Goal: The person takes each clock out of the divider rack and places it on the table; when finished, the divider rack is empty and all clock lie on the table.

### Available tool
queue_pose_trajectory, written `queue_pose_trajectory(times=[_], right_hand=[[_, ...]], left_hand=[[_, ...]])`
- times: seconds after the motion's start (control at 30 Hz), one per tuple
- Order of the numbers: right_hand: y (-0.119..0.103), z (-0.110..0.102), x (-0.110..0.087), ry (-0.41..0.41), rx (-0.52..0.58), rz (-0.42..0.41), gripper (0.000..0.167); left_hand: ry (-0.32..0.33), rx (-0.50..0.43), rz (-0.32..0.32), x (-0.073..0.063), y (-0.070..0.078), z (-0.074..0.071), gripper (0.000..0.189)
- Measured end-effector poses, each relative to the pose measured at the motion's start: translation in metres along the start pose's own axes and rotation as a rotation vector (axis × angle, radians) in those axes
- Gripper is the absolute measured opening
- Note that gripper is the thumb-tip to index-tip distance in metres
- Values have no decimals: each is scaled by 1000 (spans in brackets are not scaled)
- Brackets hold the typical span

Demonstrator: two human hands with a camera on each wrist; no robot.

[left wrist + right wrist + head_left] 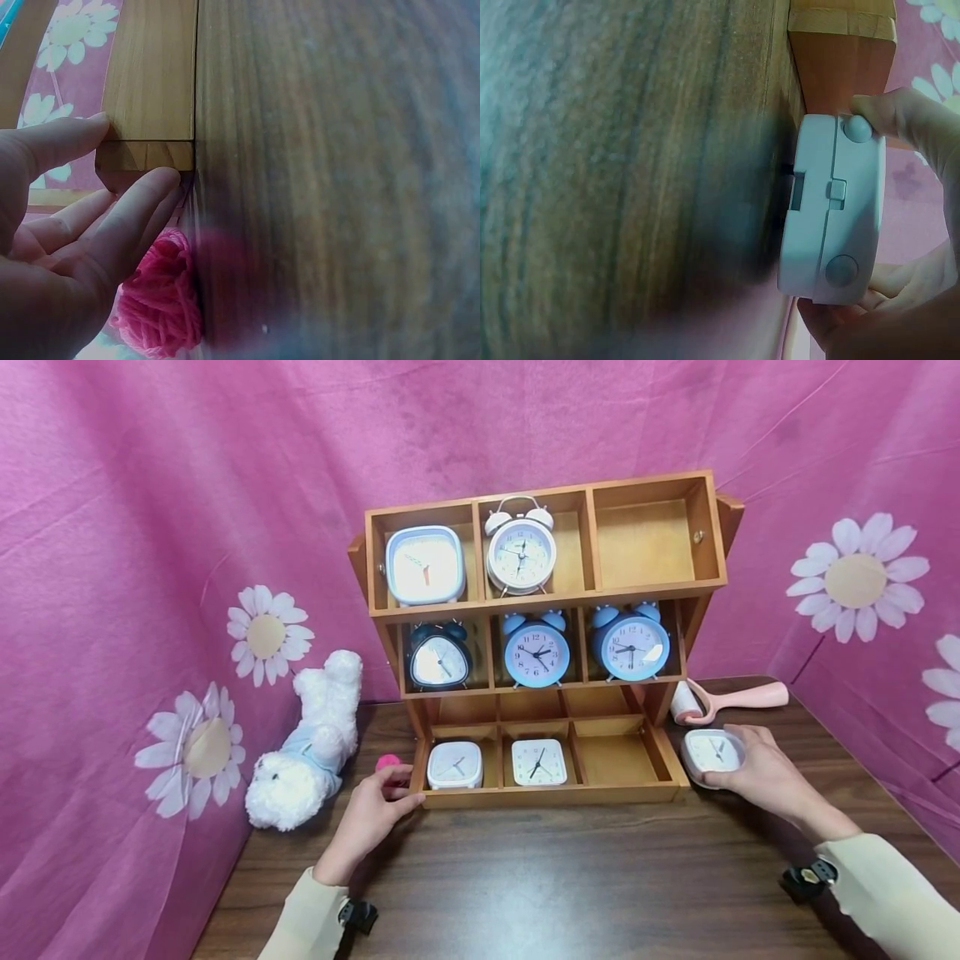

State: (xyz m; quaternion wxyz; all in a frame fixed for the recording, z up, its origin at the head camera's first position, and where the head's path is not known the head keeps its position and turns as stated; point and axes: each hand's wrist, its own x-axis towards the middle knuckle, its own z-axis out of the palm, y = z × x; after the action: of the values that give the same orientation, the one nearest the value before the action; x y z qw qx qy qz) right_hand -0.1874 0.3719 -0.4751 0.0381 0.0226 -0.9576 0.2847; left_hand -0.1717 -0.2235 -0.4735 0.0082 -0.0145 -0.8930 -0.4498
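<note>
My right hand point(768, 772) grips a white rounded-square alarm clock point(712, 752) by its sides, just right of the wooden shelf point(547, 795). In the right wrist view the clock's underside point(832, 214) shows two round feet, with thumb and fingers at opposite ends. At the shelf's front left corner, my left hand point(372, 810) holds the wooden frame point(150, 154) between thumb and fingertips. White square clocks stand in the bottom row's left compartment, one point(454, 766), and middle compartment, another point(539, 762); its right compartment point(615, 758) has nothing in it.
Upper rows hold several alarm clocks, including a white twin-bell one point(521, 556); the top right compartment point(645, 539) is bare. A pink-handled lint roller point(742, 697) lies behind the right hand. Pink yarn point(161, 300) sits beside the left hand, near a white plush toy point(307, 743).
</note>
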Motion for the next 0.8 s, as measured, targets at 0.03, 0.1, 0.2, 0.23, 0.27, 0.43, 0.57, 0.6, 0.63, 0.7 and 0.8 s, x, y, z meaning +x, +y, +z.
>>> queue_pose_trajectory(times=[0.03,0.1,0.2,0.23,0.27,0.43,0.57,0.6,0.63,0.7,0.8], right_hand=[[0,0,0,-1,-1,0,111],[1,0,0,-2,0,-4,111],[1,0,1,-1,6,-9,111],[1,0,1,-1,10,-11,111],[1,0,1,0,15,-12,111],[4,2,0,4,43,-17,112],[5,1,-2,-4,50,-14,114],[5,1,-2,-5,50,-12,115],[5,0,-2,-8,51,-8,115],[5,-1,-3,-10,50,2,116],[5,-2,-3,-9,49,12,115]], left_hand=[[-2,-1,3,0,0,0,46],[-2,-1,7,0,0,-1,46],[3,6,10,0,0,-1,46],[5,7,8,0,0,-1,46],[7,9,4,0,0,-1,46],[3,8,-4,0,0,0,46],[2,6,2,0,0,0,46],[2,4,2,0,0,0,46],[2,1,3,0,0,0,46],[-1,-4,3,0,0,0,46],[-1,-6,3,0,-1,0,46]])
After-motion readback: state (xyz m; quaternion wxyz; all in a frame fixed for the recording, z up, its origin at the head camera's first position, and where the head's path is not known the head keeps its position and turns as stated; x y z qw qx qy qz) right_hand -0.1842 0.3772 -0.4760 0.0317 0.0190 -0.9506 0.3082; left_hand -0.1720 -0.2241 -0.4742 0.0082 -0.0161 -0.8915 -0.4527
